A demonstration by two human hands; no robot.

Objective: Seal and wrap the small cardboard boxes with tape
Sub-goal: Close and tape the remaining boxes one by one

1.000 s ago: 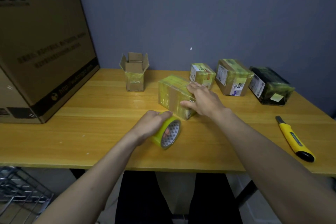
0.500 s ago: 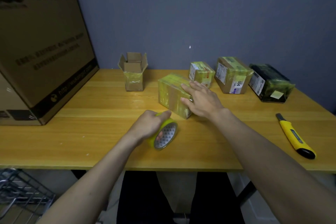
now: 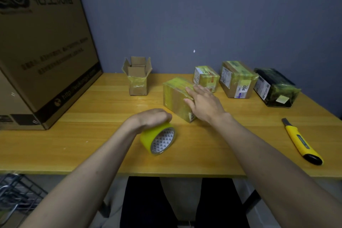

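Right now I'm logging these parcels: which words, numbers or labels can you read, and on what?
"004": white label on the taped brown box.
"http://...": black band of the large carton; the rest is blurred.
Large characters and logo at the carton's top: dim, not reliably readable.
Labels on the small taped box and the black parcel: too small to read.

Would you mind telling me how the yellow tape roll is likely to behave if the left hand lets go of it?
The tape roll stands on its curved rim on the table, so it would probably roll once released. The left hand grips it from above, likely steadying it. Its hollow core suggests it is fairly light and stiff, so easy to nudge.
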